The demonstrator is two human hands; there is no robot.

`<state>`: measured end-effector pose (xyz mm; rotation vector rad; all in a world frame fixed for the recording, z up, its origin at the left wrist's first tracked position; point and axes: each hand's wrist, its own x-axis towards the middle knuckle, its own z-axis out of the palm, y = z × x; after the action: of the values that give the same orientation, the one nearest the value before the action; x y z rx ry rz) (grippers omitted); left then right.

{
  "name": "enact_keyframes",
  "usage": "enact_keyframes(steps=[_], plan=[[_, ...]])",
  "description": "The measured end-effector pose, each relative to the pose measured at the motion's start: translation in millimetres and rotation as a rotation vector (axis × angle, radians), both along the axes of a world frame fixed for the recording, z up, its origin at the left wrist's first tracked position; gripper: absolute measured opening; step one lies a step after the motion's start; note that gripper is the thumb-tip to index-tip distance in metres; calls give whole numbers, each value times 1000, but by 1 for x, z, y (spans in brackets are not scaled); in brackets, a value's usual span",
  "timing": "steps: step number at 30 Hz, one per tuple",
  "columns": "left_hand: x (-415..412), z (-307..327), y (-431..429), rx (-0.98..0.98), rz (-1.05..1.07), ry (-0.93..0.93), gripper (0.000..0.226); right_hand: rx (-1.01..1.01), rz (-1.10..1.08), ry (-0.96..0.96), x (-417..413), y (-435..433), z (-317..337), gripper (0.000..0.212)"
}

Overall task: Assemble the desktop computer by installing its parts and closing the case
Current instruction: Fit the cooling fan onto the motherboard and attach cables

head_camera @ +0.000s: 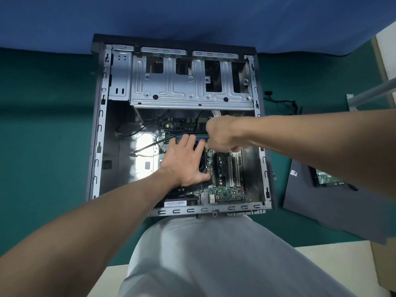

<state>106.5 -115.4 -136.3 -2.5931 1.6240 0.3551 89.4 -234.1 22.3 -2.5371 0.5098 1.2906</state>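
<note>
An open desktop case (100,125) lies flat on a green surface, its metal drive cage (190,86) at the far end. A green motherboard (227,189) sits inside. My left hand (184,161) lies flat with straight fingers on a black cooler fan (202,161) in the middle of the board. My right hand (222,133) is curled into a fist just right of the fan; whatever it holds is hidden. Black cables (150,129) trail across the case floor at the left.
A dark side panel (321,206) lies to the right of the case, with a green circuit board (325,176) resting on it. A black cable bundle (282,101) lies beyond it. My grey-clad knee (214,254) is right below the case. A blue cloth (192,18) hangs behind.
</note>
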Motion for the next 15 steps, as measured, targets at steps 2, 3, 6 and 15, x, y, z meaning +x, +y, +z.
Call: enact_keyframes(steps=[2, 3, 6, 15], plan=[[0, 1, 0, 8, 7, 4, 93, -126, 366, -65, -6, 5, 1, 14], [0, 1, -1, 11, 9, 6, 94, -192, 548, -148, -9, 5, 4, 14], [-1, 1, -1, 5, 9, 8, 92, -319, 1005, -308, -12, 1, 7, 24], [-1, 1, 0, -23, 9, -3, 87, -114, 453, -286, -8, -12, -6, 30]])
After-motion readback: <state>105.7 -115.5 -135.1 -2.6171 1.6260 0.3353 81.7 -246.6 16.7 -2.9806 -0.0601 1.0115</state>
